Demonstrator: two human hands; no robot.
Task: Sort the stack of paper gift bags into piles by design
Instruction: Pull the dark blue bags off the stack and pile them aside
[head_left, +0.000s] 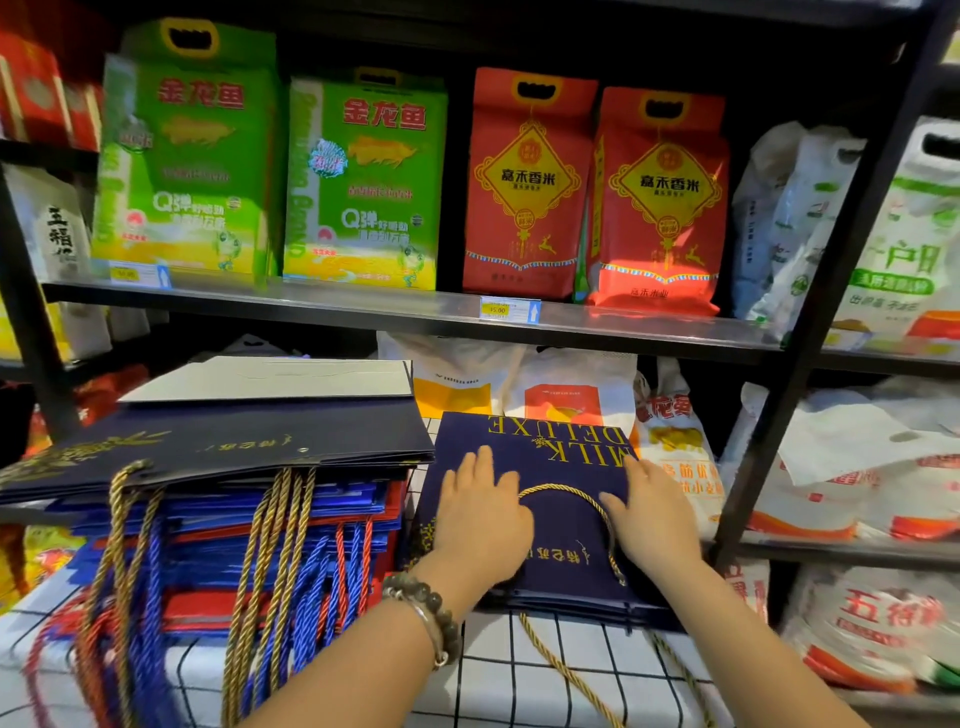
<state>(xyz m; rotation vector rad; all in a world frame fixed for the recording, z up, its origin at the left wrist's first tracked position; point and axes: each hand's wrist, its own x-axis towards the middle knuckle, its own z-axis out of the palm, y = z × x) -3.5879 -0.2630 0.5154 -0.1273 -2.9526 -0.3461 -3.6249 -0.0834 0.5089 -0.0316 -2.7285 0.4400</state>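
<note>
A tall stack of flat paper gift bags (244, 499) lies at the left, navy on top, bright blue and red ones below, with gold, blue and red rope handles hanging over its front. To its right lies a small pile of navy bags (550, 457) printed "MILK DELUXE" in gold, its gold rope handle looped on top. My left hand (480, 514) rests flat on the pile's left half, fingers straight. My right hand (657, 514) presses flat on the pile's right side.
Both piles lie on a white cloth with a black grid (545, 670). A black metal shelf (415, 306) behind carries green and red rice bags. White sacks (878, 499) fill the lower shelves at the right, close to the navy pile.
</note>
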